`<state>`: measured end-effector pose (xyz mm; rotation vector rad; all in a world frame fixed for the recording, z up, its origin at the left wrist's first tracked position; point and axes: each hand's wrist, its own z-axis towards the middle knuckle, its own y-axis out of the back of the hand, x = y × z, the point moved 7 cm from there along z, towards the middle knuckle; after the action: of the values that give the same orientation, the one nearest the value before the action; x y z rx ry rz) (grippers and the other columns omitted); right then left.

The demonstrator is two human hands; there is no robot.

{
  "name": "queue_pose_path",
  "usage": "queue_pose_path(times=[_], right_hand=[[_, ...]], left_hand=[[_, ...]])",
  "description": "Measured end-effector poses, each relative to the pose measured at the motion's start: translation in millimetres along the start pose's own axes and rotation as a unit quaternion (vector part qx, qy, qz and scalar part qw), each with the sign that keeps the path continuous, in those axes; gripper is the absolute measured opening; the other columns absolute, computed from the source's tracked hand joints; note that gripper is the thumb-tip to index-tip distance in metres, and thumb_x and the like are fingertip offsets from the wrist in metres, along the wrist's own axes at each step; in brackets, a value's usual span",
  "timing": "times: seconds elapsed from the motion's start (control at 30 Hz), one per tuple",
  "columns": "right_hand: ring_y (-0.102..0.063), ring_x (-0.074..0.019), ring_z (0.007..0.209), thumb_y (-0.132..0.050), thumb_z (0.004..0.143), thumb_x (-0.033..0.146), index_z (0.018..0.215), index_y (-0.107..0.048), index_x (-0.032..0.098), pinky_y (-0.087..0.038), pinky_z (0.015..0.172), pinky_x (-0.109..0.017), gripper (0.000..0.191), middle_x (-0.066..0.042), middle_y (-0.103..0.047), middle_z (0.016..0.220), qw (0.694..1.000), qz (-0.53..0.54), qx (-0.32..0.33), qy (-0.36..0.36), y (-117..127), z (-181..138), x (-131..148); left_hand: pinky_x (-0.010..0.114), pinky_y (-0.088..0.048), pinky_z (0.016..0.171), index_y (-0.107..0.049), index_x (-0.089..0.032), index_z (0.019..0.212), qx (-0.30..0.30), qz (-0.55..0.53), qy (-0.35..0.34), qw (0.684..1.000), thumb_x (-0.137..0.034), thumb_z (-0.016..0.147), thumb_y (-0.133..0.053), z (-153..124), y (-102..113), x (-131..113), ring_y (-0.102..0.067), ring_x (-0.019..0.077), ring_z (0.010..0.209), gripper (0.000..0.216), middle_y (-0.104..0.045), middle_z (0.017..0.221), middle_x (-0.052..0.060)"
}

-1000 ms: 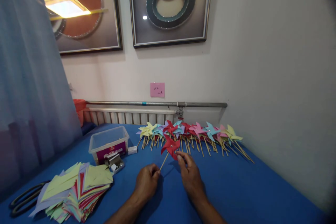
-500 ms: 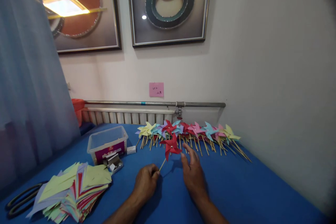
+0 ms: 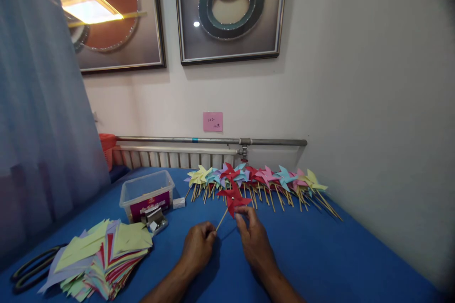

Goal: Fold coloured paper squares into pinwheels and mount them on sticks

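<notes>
1. Gripping in the left hand a thin pale wooden stick, with fingers curled fully closed around its lower part, to the right of and nearer than the clear rectangular plastic tub with a purple label.

2. Supporting on that stick's upper end a red folded-paper pinwheel with a small pale dot at the hub, well apart from the tub on its right side, with the stick leaning up and rightward.

3. Reaching with the right hand to the pinwheel's lower blades, farther right of the tub, with thumb and forefinger brought close together against the red paper. Cannot tell whether pinching an edge or only pushing.

4. Back in contact with the right fingertips, after standing apart from the blades half a second ago; now showing those blades at a different angle, with much the same left grip. Judging by that, probably turning the blades by touch, hence likely already fixed at the hub and able to rotate.

5. Also showing, right of the tub and toward the wall, a long row of multicoloured paper pinwheels on wooden sticks.

6. Showing too, nearer than the tub and mostly to its left, a loose stack of pastel and red cut paper sheets; just right of the tub, a small white box.
</notes>
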<state>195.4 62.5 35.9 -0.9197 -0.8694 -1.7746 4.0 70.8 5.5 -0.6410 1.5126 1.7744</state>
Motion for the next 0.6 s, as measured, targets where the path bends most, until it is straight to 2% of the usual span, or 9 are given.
queue_pose_path(times=[0.1,0.2,0.27,0.37,0.4,0.6], right_hand=[[-0.069,-0.0262,0.093,-0.063,0.089,0.045,0.097,-0.069,0.028,-0.048,0.085,-0.036,0.020,-0.005,-0.076,0.098,1.000,-0.005,0.022,0.005,-5.7,-4.9,4.1],[-0.068,-0.0242,0.087,-0.056,0.094,0.045,0.095,-0.067,0.026,-0.049,0.082,-0.036,0.022,-0.005,-0.074,0.093,0.997,-0.042,0.041,0.044,-9.7,-6.7,11.3],[-0.067,-0.0242,0.091,-0.050,0.097,0.045,0.094,-0.066,0.025,-0.049,0.086,-0.038,0.025,-0.006,-0.072,0.095,0.994,-0.075,0.010,0.081,-4.0,-4.2,15.9],[-0.062,-0.0271,0.115,-0.048,0.097,0.045,0.096,-0.066,0.024,-0.045,0.102,-0.044,0.027,-0.011,-0.068,0.116,0.984,-0.111,-0.078,0.115,14.1,2.6,17.9],[-0.060,-0.0279,0.120,-0.048,0.097,0.045,0.097,-0.065,0.024,-0.043,0.106,-0.045,0.027,-0.012,-0.067,0.122,0.983,-0.117,-0.086,0.116,17.7,5.1,16.6],[-0.066,-0.0267,0.105,-0.048,0.097,0.045,0.104,-0.065,0.025,-0.048,0.096,-0.042,0.027,-0.009,-0.072,0.105,0.992,-0.108,-0.024,0.068,11.2,7.0,6.3]], left_hand=[[0.027,-0.033,0.066,-0.067,-0.016,0.080,0.000,-0.004,-0.005,1.000,-0.019,0.089,-0.051,0.4,0.0,0.1,-0.058,0.0168,0.072,0.019,-0.067,0.073,0.001],[0.026,-0.033,0.067,-0.066,-0.016,0.078,-0.006,-0.001,-0.011,1.000,-0.019,0.089,-0.051,1.5,-0.2,1.3,-0.058,0.0166,0.073,0.019,-0.067,0.073,0.001],[0.026,-0.033,0.067,-0.067,-0.016,0.078,-0.012,-0.001,-0.008,1.000,-0.019,0.089,-0.051,2.3,-0.5,3.3,-0.058,0.0164,0.072,0.020,-0.066,0.072,0.000],[0.026,-0.032,0.066,-0.067,-0.016,0.079,-0.009,-0.003,0.002,1.000,-0.019,0.089,-0.052,2.9,-1.8,5.7,-0.057,0.0158,0.070,0.019,-0.065,0.071,-0.001],[0.026,-0.031,0.065,-0.067,-0.016,0.080,-0.007,-0.003,0.003,1.000,-0.019,0.089,-0.052,2.8,-2.0,5.7,-0.056,0.0156,0.070,0.018,-0.065,0.070,-0.001],[0.026,-0.031,0.065,-0.066,-0.016,0.078,-0.003,-0.007,0.004,1.000,-0.017,0.089,-0.052,2.7,-0.5,3.6,-0.056,0.0155,0.069,0.018,-0.063,0.069,-0.001]])
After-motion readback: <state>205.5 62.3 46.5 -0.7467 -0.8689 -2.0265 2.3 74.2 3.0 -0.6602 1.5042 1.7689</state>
